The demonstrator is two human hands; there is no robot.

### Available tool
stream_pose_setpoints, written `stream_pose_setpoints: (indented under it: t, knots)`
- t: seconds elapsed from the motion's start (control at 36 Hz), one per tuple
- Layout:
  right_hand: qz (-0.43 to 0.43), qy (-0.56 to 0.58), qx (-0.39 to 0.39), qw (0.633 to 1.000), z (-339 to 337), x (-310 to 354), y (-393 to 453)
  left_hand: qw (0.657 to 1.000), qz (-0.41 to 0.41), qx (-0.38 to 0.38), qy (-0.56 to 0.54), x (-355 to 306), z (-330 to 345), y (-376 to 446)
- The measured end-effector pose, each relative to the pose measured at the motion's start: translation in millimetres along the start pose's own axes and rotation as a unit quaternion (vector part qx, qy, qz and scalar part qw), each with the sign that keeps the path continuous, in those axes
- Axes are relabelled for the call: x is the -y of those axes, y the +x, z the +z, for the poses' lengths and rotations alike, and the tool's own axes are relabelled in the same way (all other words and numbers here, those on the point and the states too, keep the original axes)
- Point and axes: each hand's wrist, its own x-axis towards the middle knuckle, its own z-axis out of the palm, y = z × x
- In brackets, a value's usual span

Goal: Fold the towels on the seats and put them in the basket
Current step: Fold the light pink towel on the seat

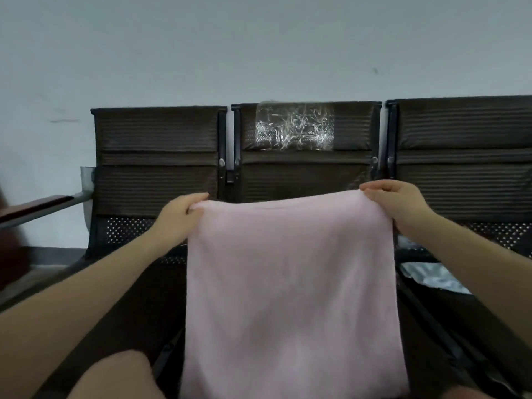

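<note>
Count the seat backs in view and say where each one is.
3. The left seat back stands behind the left hand, the middle seat back behind the pink towel, and the right seat back runs off the frame's right edge; more may follow.

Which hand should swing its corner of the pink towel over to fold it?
Either, probably. The left hand and right hand each pinch a top corner of the pink towel, level and equally placed.
</note>
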Motion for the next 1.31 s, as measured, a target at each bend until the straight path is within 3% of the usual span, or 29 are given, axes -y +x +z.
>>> stream_pose_setpoints:
  t: [0.08,0.28,0.39,0.64,0.83,1.0,1.19,1.31]
  knots:
    - [0.045,-0.062,0.032,0.997,9.3,-39.6,-4.7,0.996,-0.019,0.088,0.005,26.3,24.7,-13.9]
    - [0.123,-0.129,0.074,0.981,26.1,-112.9,-7.9,0.988,-0.072,0.137,0.023,70.2,74.5,-16.2]
    - [0.112,-0.175,0.074,0.975,40.0,-137.9,-1.7,0.986,-0.087,0.126,0.057,89.6,100.1,-6.6]
    - [0.114,-0.179,0.049,0.976,71.8,-189.8,33.9,0.982,-0.159,0.101,-0.017,131.6,152.2,16.1]
    - [0.208,-0.207,0.082,0.952,94.0,-246.8,31.5,0.96,-0.24,0.14,-0.023,167.2,184.9,9.5]
    - [0.192,-0.219,0.086,0.953,97.4,-270.6,19.3,0.958,-0.242,0.15,-0.017,185.7,199.6,11.6]
    - [0.182,-0.223,0.103,0.952,102.1,-268.8,35.5,0.95,-0.258,0.151,-0.089,184.4,204.0,24.3]
    - [0.169,-0.248,0.114,0.947,106.1,-269.7,43.3,0.956,-0.25,0.106,-0.11,185.3,204.4,24.9]
